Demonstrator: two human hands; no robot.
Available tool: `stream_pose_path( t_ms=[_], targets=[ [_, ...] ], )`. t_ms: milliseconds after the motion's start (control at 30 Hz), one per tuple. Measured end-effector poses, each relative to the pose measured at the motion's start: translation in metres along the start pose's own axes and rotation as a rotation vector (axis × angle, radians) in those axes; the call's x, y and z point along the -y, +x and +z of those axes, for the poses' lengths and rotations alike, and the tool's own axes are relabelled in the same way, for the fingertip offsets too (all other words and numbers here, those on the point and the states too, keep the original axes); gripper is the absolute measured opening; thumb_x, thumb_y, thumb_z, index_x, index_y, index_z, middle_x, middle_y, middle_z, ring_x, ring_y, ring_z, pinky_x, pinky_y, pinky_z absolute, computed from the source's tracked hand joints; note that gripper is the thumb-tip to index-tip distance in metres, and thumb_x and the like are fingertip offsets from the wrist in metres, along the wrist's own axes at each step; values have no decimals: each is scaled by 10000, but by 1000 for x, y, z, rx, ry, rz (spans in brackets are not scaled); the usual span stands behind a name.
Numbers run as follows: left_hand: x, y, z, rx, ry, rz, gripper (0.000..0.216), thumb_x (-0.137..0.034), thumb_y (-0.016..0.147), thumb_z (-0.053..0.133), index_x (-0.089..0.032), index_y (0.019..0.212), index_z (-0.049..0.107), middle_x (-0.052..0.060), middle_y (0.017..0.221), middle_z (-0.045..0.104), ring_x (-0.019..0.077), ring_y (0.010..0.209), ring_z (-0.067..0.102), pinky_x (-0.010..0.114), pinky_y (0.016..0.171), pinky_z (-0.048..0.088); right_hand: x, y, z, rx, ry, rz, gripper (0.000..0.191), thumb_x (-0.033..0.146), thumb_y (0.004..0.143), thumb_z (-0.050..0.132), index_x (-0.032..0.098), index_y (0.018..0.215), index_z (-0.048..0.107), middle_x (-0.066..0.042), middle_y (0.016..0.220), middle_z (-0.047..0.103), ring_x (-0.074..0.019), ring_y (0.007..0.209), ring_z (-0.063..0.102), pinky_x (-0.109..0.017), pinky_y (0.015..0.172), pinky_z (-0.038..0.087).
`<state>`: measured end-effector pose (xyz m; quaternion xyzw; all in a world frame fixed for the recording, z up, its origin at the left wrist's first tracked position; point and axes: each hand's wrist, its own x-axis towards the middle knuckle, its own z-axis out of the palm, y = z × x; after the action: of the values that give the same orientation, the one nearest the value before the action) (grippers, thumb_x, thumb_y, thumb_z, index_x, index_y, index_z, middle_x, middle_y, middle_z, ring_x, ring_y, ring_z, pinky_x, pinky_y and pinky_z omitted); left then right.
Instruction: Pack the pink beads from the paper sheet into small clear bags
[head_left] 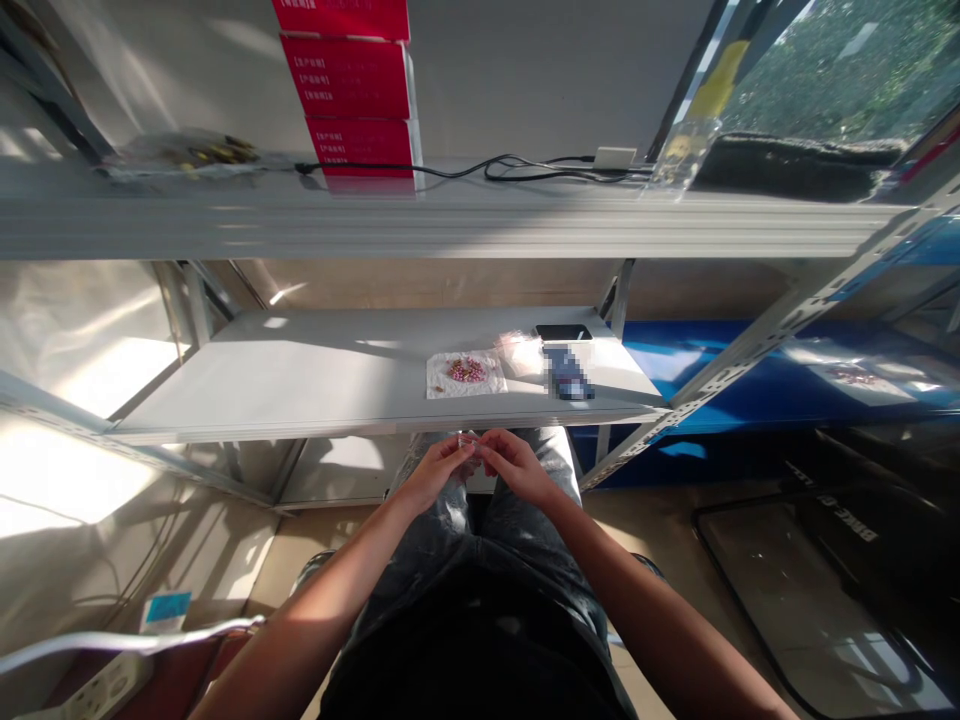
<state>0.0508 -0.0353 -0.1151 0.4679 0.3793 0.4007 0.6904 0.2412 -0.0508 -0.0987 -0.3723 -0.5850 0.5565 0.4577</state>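
My left hand and my right hand meet above my lap, just below the front edge of the shelf. Between their pinched fingers is a small clear plastic bag, with a thin reddish line near its top. Whether anything lies inside it is too small to tell. On the shelf ahead, a cluster of pink and gold beads rests on a white paper sheet. Beside it lies a pile of clear, pinkish plastic bags.
A dark phone and a blurred-out blue item lie at the shelf's right. Above, the upper shelf carries red boxes, a black cable and a yellow-topped bottle. Metal posts flank the shelf.
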Motion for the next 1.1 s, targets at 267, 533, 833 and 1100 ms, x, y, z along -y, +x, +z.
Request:
stream_pose_path(
  t_ms=[267, 533, 833, 1100],
  targets=[
    [-2, 1, -3, 3, 78, 51, 300, -467, 865, 724, -212, 1022, 749, 28, 961, 721, 181, 904, 642, 300, 865, 487, -9, 0, -2, 19, 8, -10, 311, 473, 924, 681, 244, 1125, 620, 2, 799, 616, -153, 669, 576, -292, 631, 464],
    [-8, -5, 3, 192, 213, -22, 349, -516, 894, 675, -179, 978, 702, 6, 827, 641, 135, 740, 547, 260, 695, 422, -6, 1, -10, -56, -256, -59, 224, 409, 977, 584, 226, 1037, 699, -35, 872, 654, -157, 701, 571, -286, 619, 459],
    [1, -6, 2, 259, 226, -125, 418, -559, 901, 635, -152, 806, 614, 5, 702, 575, 119, 626, 493, 264, 599, 362, -6, 3, -17, 108, -350, -79, 111, 268, 883, 686, 222, 977, 724, -37, 988, 670, -154, 775, 585, -293, 716, 486],
    [-3, -8, 10, 280, 278, -104, 576, -702, 939, 483, -168, 778, 631, 24, 696, 611, 135, 622, 521, 284, 643, 422, -5, 3, -16, 37, -308, 27, 72, 235, 879, 643, 210, 930, 687, 1, 750, 643, -155, 679, 576, -268, 618, 433]
  ],
)
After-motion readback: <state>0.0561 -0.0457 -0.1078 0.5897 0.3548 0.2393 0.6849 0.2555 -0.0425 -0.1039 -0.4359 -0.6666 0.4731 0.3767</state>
